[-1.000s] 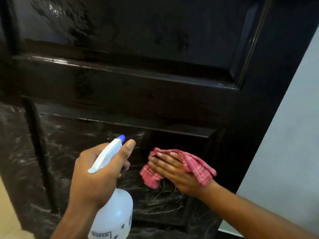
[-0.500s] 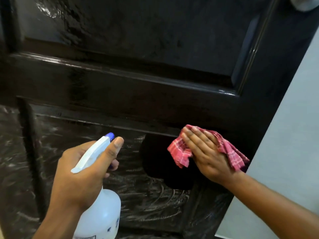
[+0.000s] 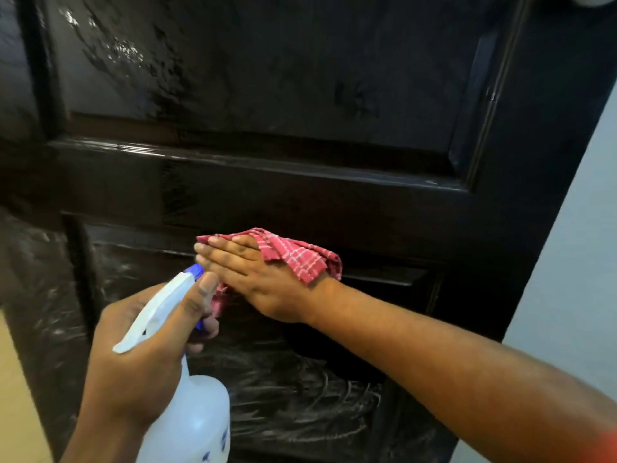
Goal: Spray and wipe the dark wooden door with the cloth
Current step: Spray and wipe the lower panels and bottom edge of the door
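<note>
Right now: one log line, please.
left hand grips spray bottle | right hand presses cloth on door | lower panel streaky

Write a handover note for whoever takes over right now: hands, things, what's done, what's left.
Left hand grips the spray bottle, nozzle toward the door.
Right hand presses the red checked cloth flat at the top edge of the lower panel.
Done: upper panel and rail look glossy; a dark patch is wiped below the right hand.
Left: whitish streaks cover most of the lower panel.
</note>
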